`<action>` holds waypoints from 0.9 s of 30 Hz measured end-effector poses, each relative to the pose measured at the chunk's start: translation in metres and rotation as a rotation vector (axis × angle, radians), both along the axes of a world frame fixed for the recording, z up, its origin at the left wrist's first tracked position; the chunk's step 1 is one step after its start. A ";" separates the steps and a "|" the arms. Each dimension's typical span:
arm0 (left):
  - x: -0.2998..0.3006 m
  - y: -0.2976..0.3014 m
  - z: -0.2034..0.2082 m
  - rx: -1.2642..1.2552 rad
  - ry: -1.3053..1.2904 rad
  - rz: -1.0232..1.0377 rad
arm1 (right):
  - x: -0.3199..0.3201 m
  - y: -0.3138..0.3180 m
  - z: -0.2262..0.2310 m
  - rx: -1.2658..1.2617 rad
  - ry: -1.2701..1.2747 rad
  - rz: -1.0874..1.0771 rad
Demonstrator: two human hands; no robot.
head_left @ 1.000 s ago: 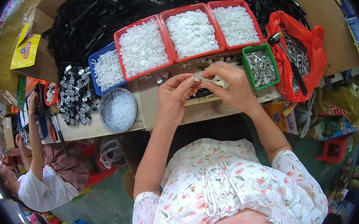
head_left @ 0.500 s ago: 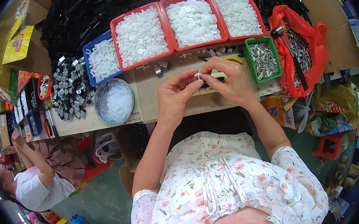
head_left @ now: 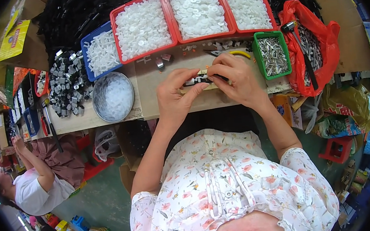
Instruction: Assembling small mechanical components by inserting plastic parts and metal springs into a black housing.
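Both my hands meet over a small pale block near the table's front edge. On it lies a narrow black plastic piece with small white and silvery parts along its top. My left hand is closed, thumb and fingertips gripping the left end of the black piece. My right hand is closed too, its bent fingers pressed together at the right end, by a small white plastic part. The fingers cover much of the work, so exactly what the right fingertips hold is hidden.
Behind stand red trays of white plastic parts and a blue tray. A metal bowl and metal-and-black blocks lie left. Right are a green bin of metal pins, pliers, a red bag and a hammer.
Both hands have lowered the small white part from in front of the fingertips onto the black piece. The view has shifted slightly, moving the trays up in the picture.
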State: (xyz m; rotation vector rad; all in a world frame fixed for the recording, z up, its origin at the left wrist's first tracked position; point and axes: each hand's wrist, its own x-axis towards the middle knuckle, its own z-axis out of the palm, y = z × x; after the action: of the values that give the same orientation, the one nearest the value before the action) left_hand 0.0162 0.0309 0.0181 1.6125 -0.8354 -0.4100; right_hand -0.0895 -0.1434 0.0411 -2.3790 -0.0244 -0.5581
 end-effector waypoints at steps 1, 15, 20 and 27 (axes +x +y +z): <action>0.000 0.002 -0.001 0.019 -0.163 0.044 | -0.002 0.000 -0.003 0.005 0.002 0.000; -0.010 0.006 -0.025 0.099 -0.923 0.043 | 0.002 0.005 -0.013 -0.276 0.158 -0.016; -0.005 0.009 -0.029 0.146 -1.046 -0.021 | 0.004 0.010 -0.010 -0.324 0.188 -0.030; -0.009 0.011 -0.033 0.181 -1.113 -0.019 | -0.002 0.016 -0.013 -0.308 0.186 -0.088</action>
State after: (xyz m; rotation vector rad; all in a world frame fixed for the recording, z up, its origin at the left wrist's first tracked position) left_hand 0.0075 0.0423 -0.0147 1.9791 -1.6584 0.4910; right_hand -0.0913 -0.1276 0.0281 -2.7354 0.0832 -0.3941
